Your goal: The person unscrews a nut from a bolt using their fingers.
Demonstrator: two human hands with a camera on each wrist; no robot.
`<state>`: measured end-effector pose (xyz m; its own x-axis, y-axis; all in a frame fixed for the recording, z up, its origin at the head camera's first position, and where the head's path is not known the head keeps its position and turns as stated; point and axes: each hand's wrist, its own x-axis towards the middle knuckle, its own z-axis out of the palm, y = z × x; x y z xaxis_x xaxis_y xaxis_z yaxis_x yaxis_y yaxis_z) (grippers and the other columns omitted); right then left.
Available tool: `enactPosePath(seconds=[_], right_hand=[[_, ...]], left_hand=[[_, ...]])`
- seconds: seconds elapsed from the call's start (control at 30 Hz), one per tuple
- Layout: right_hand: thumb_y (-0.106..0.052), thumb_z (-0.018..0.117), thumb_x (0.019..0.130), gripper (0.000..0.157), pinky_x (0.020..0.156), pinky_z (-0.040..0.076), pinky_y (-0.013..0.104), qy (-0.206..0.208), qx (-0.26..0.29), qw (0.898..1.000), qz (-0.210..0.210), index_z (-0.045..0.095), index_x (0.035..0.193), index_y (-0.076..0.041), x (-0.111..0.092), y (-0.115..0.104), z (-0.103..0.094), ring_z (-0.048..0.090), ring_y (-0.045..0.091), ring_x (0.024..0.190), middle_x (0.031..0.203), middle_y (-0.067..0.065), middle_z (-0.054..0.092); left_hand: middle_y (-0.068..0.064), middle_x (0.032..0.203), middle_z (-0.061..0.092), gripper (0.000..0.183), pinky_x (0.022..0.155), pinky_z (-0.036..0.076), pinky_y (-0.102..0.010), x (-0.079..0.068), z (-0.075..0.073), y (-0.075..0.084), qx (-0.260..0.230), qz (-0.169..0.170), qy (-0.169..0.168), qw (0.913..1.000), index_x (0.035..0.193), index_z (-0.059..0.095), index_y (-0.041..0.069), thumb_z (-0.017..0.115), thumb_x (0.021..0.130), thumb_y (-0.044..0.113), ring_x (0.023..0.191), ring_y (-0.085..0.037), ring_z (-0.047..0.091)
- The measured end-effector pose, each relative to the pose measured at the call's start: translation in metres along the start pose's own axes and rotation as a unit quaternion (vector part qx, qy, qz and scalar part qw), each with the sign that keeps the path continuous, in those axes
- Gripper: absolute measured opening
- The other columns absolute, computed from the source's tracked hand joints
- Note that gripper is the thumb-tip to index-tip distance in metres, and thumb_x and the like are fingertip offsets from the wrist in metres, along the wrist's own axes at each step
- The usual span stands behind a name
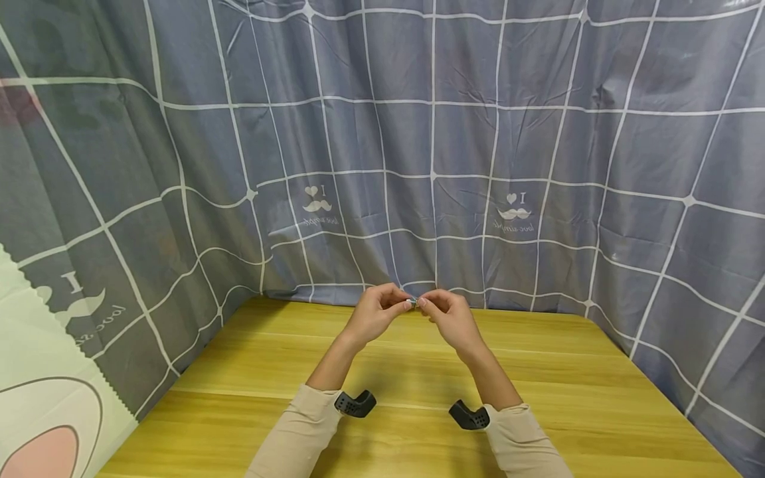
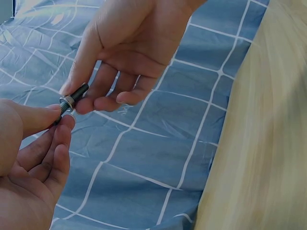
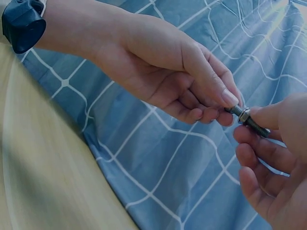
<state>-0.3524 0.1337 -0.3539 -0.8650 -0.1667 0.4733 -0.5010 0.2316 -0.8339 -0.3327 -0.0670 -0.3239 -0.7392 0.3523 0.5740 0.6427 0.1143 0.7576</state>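
Note:
Both hands meet over the table's far edge in the head view, with a small metal piece between their fingertips. It is a dark threaded bolt (image 3: 259,129) with a shiny silver nut (image 2: 67,101) partway along it. My left hand (image 1: 372,313) pinches one end of the bolt between thumb and fingers, which hide that end. From the other side, my right hand (image 1: 452,320) holds thumb and index finger around the nut. The free threaded end sticks out past the nut toward the right palm. The other right fingers are loosely bent.
Below the hands spreads a yellow wood-grain table (image 1: 412,378). A grey-blue curtain (image 1: 406,146) with white grid lines hangs behind and along the sides. Black wrist devices (image 1: 356,403) sit at both cuffs. A pale cloth (image 1: 36,345) with a pink print hangs at the left.

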Motion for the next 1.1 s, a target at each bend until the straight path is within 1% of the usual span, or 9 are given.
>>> enactPosePath(seconds=[0.2,0.3,0.4,0.57,0.67,0.77,0.87,0.93,1.1], right_hand=[[-0.008,0.068,0.101,0.013,0.087,0.053,0.035,-0.005,0.017,1.000,-0.008,0.071,0.110,0.002,0.000,0.000,-0.001,0.065,0.032,0.101,0.106,0.018,0.070],[-0.005,0.069,0.100,0.014,0.089,0.053,0.036,-0.009,0.015,1.000,-0.015,0.070,0.112,0.002,-0.001,-0.001,-0.001,0.065,0.032,0.105,0.110,0.016,0.069],[-0.008,0.069,0.101,0.018,0.091,0.053,0.037,-0.014,0.010,1.000,-0.012,0.069,0.116,0.002,-0.002,-0.001,-0.001,0.065,0.031,0.107,0.114,0.014,0.069],[-0.015,0.066,0.104,0.020,0.086,0.055,0.036,-0.010,0.004,1.000,-0.002,0.071,0.116,0.001,-0.001,-0.001,0.001,0.065,0.031,0.099,0.103,0.010,0.071],[-0.014,0.066,0.104,0.017,0.083,0.054,0.035,-0.003,0.000,1.000,-0.013,0.072,0.112,0.001,-0.001,0.000,0.002,0.063,0.033,0.094,0.097,0.012,0.070],[-0.010,0.068,0.102,0.014,0.085,0.053,0.035,-0.003,0.006,1.000,-0.023,0.072,0.110,0.000,-0.001,0.000,0.001,0.064,0.033,0.097,0.102,0.014,0.070],[-0.008,0.069,0.101,0.014,0.087,0.053,0.034,-0.007,0.012,0.999,-0.031,0.071,0.111,0.001,-0.001,-0.001,0.001,0.066,0.030,0.103,0.108,0.014,0.071],[-0.003,0.069,0.100,0.016,0.087,0.053,0.033,-0.008,0.006,0.999,-0.030,0.069,0.113,0.004,-0.004,-0.012,0.001,0.066,0.031,0.105,0.110,0.017,0.070],[0.000,0.069,0.099,0.028,0.090,0.053,0.037,-0.013,-0.007,1.000,-0.011,0.064,0.126,0.008,-0.004,-0.014,0.002,0.064,0.036,0.111,0.121,0.021,0.068]], left_hand=[[-0.033,0.100,0.069,0.011,0.066,0.046,-0.026,0.000,0.000,0.001,-0.006,-0.002,-0.007,1.0000,0.106,0.070,-0.013,0.065,0.099,-0.005,0.074,-0.006,0.061],[-0.033,0.101,0.069,0.011,0.066,0.045,-0.024,0.000,0.000,0.001,-0.005,-0.003,-0.008,1.0000,0.107,0.069,-0.013,0.065,0.099,-0.005,0.074,-0.006,0.060],[-0.032,0.100,0.070,0.011,0.065,0.044,-0.025,-0.001,0.000,0.001,-0.002,-0.003,-0.006,1.0000,0.107,0.070,-0.012,0.065,0.099,-0.005,0.074,-0.007,0.060],[-0.023,0.096,0.073,0.010,0.065,0.045,-0.026,-0.001,0.000,0.000,0.005,0.001,0.001,1.0000,0.106,0.071,-0.011,0.066,0.099,-0.004,0.073,-0.007,0.061],[-0.020,0.095,0.073,0.010,0.065,0.045,-0.026,-0.001,0.000,0.000,0.007,0.003,0.002,1.0000,0.105,0.071,-0.011,0.067,0.099,-0.005,0.073,-0.007,0.061],[-0.021,0.096,0.073,0.010,0.065,0.045,-0.025,0.000,-0.001,-0.001,0.007,0.004,0.001,1.0000,0.105,0.071,-0.011,0.066,0.099,-0.005,0.073,-0.007,0.061],[-0.027,0.098,0.072,0.011,0.065,0.044,-0.025,0.000,-0.001,0.000,0.004,0.002,-0.001,1.0000,0.106,0.070,-0.011,0.066,0.099,-0.005,0.072,-0.006,0.060],[-0.029,0.098,0.071,0.011,0.064,0.043,-0.024,0.000,-0.001,0.000,0.004,0.001,-0.001,1.0000,0.106,0.070,-0.012,0.066,0.099,-0.005,0.072,-0.006,0.059],[-0.028,0.098,0.071,0.011,0.064,0.043,-0.025,-0.001,-0.001,0.000,0.006,0.000,-0.003,1.0000,0.107,0.070,-0.012,0.065,0.099,-0.005,0.072,-0.008,0.059]])
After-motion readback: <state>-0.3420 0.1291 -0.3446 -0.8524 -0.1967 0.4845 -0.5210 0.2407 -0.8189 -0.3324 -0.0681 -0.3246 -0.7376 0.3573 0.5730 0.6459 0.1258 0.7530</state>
